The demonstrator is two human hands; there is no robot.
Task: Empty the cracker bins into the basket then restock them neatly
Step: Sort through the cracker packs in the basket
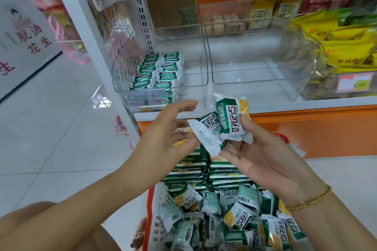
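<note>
My right hand (269, 161) lies palm up and holds two green-and-white cracker packets (222, 126) under its thumb, just below the shelf edge. My left hand (167, 134) hovers beside them with fingers spread and relaxed, its fingertips at the lower packet's serrated edge. The left clear bin (202, 79) has two neat rows of packets (159, 71) on its left side. The right clear bin (265, 85) holds nothing. The red-rimmed basket (150, 201) sits under my hands, with stacked rows of packets at the far end and loose packets (234, 218) nearer me.
A bin of yellow snack bags (346, 47) with a price tag (354, 84) stands right of the clear bins. The white shelf upright (81, 26) and orange shelf base (316, 130) border the work area. Tiled floor (51, 128) lies to the left.
</note>
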